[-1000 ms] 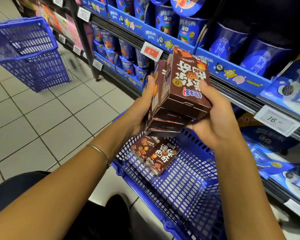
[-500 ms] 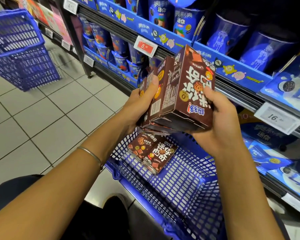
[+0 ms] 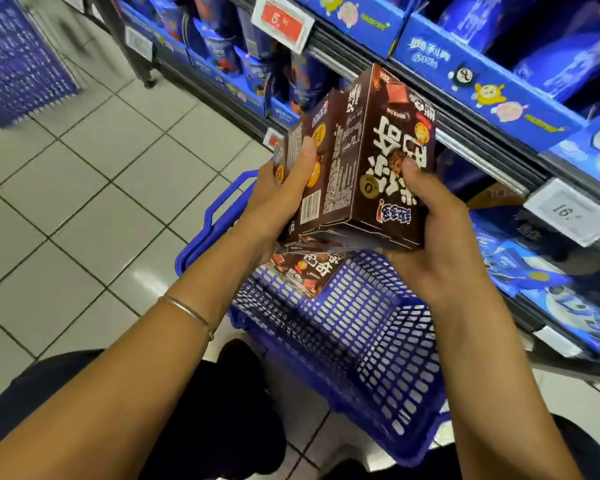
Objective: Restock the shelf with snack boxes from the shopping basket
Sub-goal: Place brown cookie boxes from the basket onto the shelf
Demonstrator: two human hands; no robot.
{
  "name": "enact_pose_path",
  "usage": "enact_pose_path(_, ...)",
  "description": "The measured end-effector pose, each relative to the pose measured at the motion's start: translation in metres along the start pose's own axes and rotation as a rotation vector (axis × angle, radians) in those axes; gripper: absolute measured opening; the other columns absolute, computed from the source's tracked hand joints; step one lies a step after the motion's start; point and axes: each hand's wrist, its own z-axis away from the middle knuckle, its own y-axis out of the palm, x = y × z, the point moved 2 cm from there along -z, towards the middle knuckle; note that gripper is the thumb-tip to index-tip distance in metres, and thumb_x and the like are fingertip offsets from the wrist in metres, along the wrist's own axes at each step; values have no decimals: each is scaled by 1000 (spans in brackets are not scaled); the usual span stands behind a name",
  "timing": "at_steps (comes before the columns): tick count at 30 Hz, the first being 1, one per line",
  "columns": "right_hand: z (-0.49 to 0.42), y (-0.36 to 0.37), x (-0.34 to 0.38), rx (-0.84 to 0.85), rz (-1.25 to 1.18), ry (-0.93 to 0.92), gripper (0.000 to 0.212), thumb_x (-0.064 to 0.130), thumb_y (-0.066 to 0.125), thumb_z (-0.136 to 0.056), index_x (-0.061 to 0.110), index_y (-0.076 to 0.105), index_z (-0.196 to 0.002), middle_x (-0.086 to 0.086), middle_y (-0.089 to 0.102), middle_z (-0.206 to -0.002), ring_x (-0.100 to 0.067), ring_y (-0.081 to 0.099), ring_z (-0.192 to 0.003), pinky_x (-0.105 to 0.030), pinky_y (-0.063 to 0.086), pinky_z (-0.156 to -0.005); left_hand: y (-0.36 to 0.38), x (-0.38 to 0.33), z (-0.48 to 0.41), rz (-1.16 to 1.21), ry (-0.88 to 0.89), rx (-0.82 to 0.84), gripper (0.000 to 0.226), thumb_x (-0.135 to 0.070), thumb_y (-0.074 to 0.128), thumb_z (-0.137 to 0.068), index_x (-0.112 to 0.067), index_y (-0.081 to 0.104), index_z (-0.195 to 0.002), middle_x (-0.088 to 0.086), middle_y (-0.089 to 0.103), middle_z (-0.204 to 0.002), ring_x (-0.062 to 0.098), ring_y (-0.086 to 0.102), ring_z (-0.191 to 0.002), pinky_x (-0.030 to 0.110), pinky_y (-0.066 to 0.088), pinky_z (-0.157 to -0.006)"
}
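Note:
I hold a stack of brown snack boxes upright between both hands, above the blue shopping basket. My left hand grips the stack's left side, thumb on the front. My right hand grips the right side and underside, thumb on the printed face. More brown boxes lie in the basket's far end, partly hidden by the held stack. The shelf with blue snack packs runs along the right, close behind the stack.
A second blue basket stands on the tiled floor at upper left. Price tags hang on the shelf rails. My knees in dark trousers fill the bottom edge. Tiled floor lies open to the left.
The stack has tipped more upright and risen slightly toward the shelf. My view has dropped and shifted, so the far basket slid to the upper left corner.

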Motion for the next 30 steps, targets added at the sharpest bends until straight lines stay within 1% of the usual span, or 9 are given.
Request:
enact_pose_path(1,6,1,4,-16,3,15,24,30,61,-96,18,79,-106,-8,75,-116,-27,73,-106,-52,56,-93,2,-1,7,9,-20,-7,115,-97,68,-51,-27,52,-140,0,79,-118,19,80,-99,42,65,-88)
enact_pose_path(3,19,7,12,-38,19,50,28,29,59,-97,15,73,-117,-9,74,-119,-27,72,-108,-49,56,-94,5,-4,25,10,-52,-32,131,-103,66,-39,-28,50,-146,1,74,-130,20,76,-110,44,62,-95)
enact_pose_path(8,68,36,43,-93,88,131,48,24,58,-96,4,55,-140,-17,68,-128,-33,67,-117,-48,54,-99,11,-26,80,14,-150,-35,140,-107,61,-38,-32,44,-156,7,58,-151,31,65,-130,57,55,-105)
enact_pose_path(11,105,57,80,-110,140,133,45,24,56,-97,3,57,-138,-15,71,-123,-30,70,-112,-47,55,-98,20,-58,117,3,-172,-51,145,-109,59,-35,-27,47,-154,13,61,-147,33,68,-124,56,57,-102)
enact_pose_path(14,145,80,126,-107,166,131,46,25,56,-97,3,58,-137,-17,70,-124,-32,69,-114,-49,53,-101,33,-104,159,11,-163,-54,140,-107,61,-37,-26,51,-150,8,70,-135,26,76,-112,50,62,-96)
enact_pose_path(19,213,121,207,-82,143,117,47,25,59,-96,6,56,-139,-15,69,-127,-33,68,-116,-50,52,-102,55,-183,230,32,-114,-68,125,-105,62,-45,-27,56,-142,1,73,-129,19,77,-109,39,65,-88)
enact_pose_path(23,268,155,270,-102,172,99,45,28,61,-95,9,60,-136,-10,74,-118,-28,72,-106,-47,56,-96,72,-245,284,50,-135,-61,124,-105,62,-50,-31,53,-148,7,64,-143,28,69,-123,51,57,-104)
enact_pose_path(27,326,185,335,-95,193,82,42,34,62,-96,15,62,-133,-7,76,-115,-26,74,-102,-50,56,-97,95,-309,336,46,-123,-18,117,-106,59,-54,-38,53,-149,2,64,-146,29,64,-131,55,48,-113)
enact_pose_path(30,363,202,386,-80,223,-7,41,35,60,-98,19,60,-136,-7,74,-120,-27,72,-108,-47,57,-94,119,-360,365,38,-134,32,131,-110,58,-44,-40,48,-154,2,56,-155,31,57,-139,59,42,-117)
